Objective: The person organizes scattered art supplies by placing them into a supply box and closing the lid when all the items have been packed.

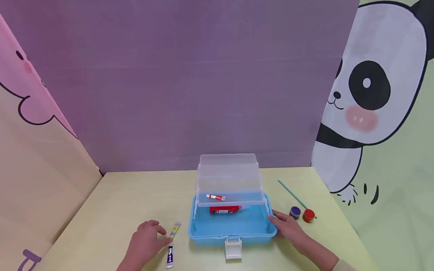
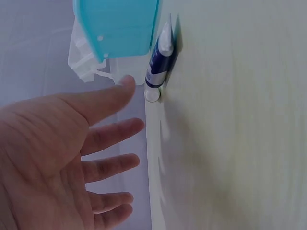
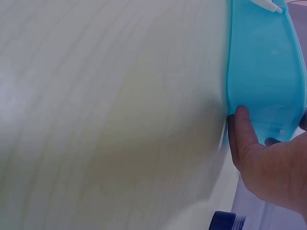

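Observation:
Fingers spread and slightly bent, my left hand hovers beside two small paint tubes on the table, one yellow and one dark purple. Its thumb tip overlaps the space between them in the head view; the left wrist view shows nothing in the palm. My right hand grips the right end of a light blue plastic box, thumb at the rim and fingers against the outer wall. The box stands with its translucent upper part raised.
A small red-and-white tube lies on the translucent tray, and a red tube-like item is in the box. Right of it stand a purple paint jar and a red paint jar, with a green stick behind. A white latch hangs in front.

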Motion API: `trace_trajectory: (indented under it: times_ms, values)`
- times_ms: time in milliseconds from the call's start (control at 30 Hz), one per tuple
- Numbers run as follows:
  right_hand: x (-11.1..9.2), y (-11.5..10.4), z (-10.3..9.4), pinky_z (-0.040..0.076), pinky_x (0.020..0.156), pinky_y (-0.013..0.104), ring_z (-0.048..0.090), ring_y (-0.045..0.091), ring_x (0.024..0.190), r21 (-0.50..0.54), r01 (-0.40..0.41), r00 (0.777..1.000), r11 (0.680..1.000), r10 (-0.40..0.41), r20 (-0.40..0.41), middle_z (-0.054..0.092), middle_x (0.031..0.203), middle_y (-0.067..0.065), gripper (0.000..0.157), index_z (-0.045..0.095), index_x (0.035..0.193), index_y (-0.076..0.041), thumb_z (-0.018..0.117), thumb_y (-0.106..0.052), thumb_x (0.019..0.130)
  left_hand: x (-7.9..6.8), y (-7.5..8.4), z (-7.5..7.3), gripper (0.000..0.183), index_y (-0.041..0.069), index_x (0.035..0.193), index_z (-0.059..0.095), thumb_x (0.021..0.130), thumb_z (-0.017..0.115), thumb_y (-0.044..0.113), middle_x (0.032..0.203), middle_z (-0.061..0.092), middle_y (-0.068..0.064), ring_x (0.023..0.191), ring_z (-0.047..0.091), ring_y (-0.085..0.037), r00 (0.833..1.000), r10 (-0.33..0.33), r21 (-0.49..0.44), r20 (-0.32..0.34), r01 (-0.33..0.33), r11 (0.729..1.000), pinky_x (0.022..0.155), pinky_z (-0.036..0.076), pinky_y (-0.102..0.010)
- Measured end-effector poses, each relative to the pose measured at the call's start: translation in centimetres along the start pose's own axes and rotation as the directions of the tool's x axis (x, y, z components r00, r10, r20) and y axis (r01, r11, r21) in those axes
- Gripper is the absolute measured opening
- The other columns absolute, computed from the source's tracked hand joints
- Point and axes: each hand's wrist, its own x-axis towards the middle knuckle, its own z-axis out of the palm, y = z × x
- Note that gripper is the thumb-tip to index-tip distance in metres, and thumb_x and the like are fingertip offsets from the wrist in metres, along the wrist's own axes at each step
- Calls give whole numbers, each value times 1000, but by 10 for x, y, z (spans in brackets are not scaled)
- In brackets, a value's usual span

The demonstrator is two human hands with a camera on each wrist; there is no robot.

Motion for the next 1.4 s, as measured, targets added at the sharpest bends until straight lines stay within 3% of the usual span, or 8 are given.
trace_trajectory:
  times_ms: [133,333,600,767,1000,1267,1400]
  values:
    - [0,-2,0,50,71,38,57,29,96,-3,8,1000,1000,-8,23,44,125,24,65,40,131,-1,59,-39,82,-1,2,0,27,21,73,68,61,75,43,107,54,-12,112,32,-49,1000,-25,50,-9,25,998,79,31,-64]
    - [-1,-6,-2,51,70,38,59,28,93,-23,5,1000,1000,-4,23,45,124,24,65,40,131,-1,58,-40,82,1,8,2,35,18,71,67,59,73,50,100,55,-10,109,34,-47,998,-52,74,-21,53,996,81,31,-62]
    - [-5,0,-3,51,70,38,59,27,91,-23,-9,1000,1000,10,14,47,122,24,63,40,130,0,58,-38,83,1,13,7,24,19,68,65,61,75,40,87,54,-3,104,39,-47,998,-62,116,31,58,992,76,34,-61]
    - [-4,0,-2,51,70,38,59,27,91,-12,-1,1000,1000,2,17,47,121,24,64,40,130,0,57,-40,83,-4,13,1,29,18,62,61,63,72,45,81,50,-2,90,45,-39,998,-51,139,32,47,989,69,37,-56]
    - [-2,-2,-1,51,70,38,59,27,91,-7,-6,999,1000,6,32,47,122,23,64,40,130,0,57,-40,83,-14,12,-5,42,17,60,56,61,68,57,78,46,-4,76,40,-31,986,-128,160,110,110,981,65,36,-51]
    - [-3,-2,-1,51,70,38,59,27,91,0,-3,1000,1000,3,27,46,123,23,64,40,130,0,57,-40,83,-15,10,-5,37,18,60,55,64,69,51,79,47,-2,80,41,-32,992,-93,134,82,82,988,64,37,-51]
    - [-2,-3,-2,50,70,39,58,28,93,-2,3,999,1000,-3,34,45,124,24,65,38,131,1,57,-39,84,-12,8,-4,26,19,67,57,65,73,39,88,52,-4,95,42,-47,998,-30,119,53,24,993,68,37,-59]
